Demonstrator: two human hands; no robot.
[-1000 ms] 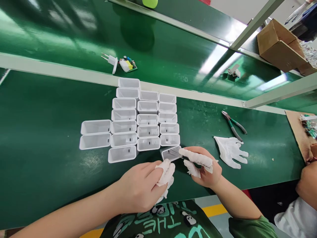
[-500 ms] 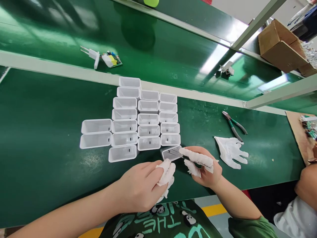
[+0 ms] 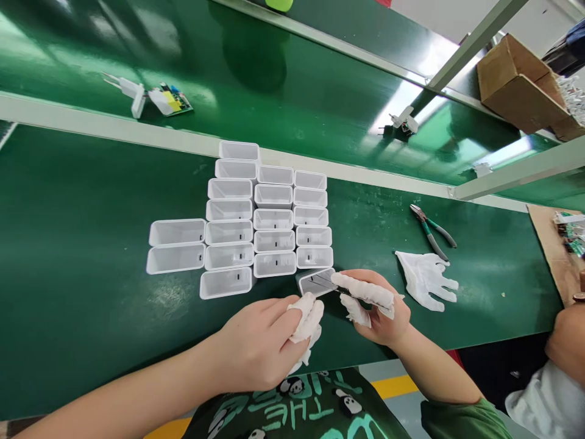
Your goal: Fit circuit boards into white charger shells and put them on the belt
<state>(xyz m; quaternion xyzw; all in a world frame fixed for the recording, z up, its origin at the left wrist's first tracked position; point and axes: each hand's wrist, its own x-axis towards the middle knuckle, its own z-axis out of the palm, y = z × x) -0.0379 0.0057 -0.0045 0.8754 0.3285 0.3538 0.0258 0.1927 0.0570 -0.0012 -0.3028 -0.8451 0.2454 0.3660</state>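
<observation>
My right hand (image 3: 372, 305), with white fabric sleeves on its fingers, pinches a white charger shell (image 3: 316, 281) just below the rows of shells. My left hand (image 3: 262, 341) is curled near the table's front edge, fingers closed on a wad of white cloth (image 3: 307, 323) close to that shell. Several open white shells (image 3: 256, 219) lie in neat columns on the green table (image 3: 82, 292) beyond both hands.
A white glove (image 3: 427, 279) and green-handled pliers (image 3: 432, 228) lie to the right. On the conveyor belt (image 3: 274, 79) behind ride a plug with circuit board (image 3: 150, 97) and a small white part (image 3: 402, 120). Cardboard boxes (image 3: 521, 85) sit far right; another person's arm (image 3: 564, 347) shows lower right.
The plug with its circuit board and the small white part have travelled left on the belt. Both hands stay where they were.
</observation>
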